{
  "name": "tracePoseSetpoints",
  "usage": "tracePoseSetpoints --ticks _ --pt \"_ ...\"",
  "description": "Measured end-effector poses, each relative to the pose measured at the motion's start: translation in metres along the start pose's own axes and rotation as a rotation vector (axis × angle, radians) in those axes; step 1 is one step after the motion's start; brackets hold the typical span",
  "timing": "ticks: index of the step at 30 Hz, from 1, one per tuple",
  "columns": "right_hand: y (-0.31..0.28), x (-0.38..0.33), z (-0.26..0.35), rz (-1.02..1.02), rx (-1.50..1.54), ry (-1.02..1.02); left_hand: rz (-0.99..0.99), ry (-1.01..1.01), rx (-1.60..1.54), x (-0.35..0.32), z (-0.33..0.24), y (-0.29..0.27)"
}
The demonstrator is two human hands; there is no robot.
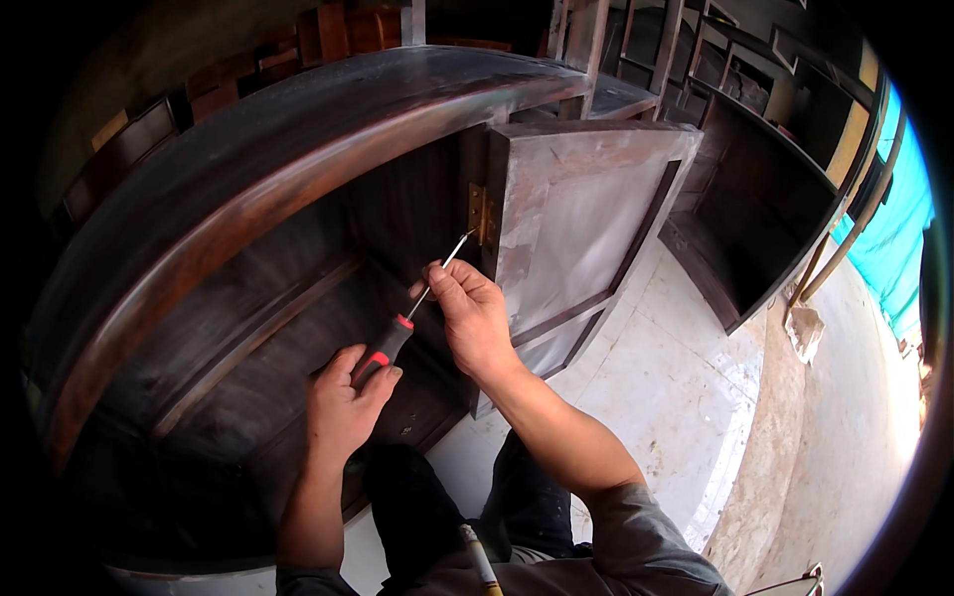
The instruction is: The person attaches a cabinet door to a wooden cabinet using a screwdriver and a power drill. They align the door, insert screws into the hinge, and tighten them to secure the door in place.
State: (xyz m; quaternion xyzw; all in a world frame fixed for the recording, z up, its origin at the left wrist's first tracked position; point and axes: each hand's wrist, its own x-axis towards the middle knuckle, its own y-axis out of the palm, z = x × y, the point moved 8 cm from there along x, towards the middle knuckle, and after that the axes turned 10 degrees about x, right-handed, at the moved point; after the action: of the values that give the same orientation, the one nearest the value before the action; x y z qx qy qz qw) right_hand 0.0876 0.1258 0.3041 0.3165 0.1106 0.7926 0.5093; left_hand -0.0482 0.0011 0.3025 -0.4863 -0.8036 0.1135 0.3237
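A screwdriver (pixel 390 345) with a black and red handle slants up toward a brass hinge (pixel 479 213). My left hand (pixel 343 397) is closed round its handle. Higher up, the fingers of my right hand (pixel 469 310) pinch the metal shaft, and the tip meets the hinge or a screw at its lower part. The hinge joins a dark wooden cabinet (pixel 248 214) to its open panelled door (pixel 596 214), which stands just right of my right hand. Whether a screw sits under the tip is too small to tell.
Inside the cabinet a wooden rail (pixel 258 343) runs across. Another dark cabinet body (pixel 755 209) stands at the right on the pale tiled floor (pixel 666 368). More wooden frames are at the back. A cigarette (pixel 479 558) shows at the lower edge, and a turquoise sheet (pixel 884 248) hangs far right.
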Motion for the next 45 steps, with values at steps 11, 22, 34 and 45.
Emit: tracePoseSetpoints --ticks 11,22,34,45 --pt "-0.001 0.0 -0.003 0.0 0.024 0.003 0.058 -0.054 0.003 0.0 0.005 0.0" --pt "0.0 0.002 -0.001 0.002 0.068 0.015 0.03 0.052 0.06 0.008 -0.001 -0.01" --pt "-0.001 0.004 -0.005 -0.025 0.155 0.049 0.397 -0.249 -0.254 0.027 0.016 -0.011" --pt "0.008 0.004 -0.009 0.007 0.358 0.173 -0.133 0.441 0.492 0.02 -0.042 -0.04"
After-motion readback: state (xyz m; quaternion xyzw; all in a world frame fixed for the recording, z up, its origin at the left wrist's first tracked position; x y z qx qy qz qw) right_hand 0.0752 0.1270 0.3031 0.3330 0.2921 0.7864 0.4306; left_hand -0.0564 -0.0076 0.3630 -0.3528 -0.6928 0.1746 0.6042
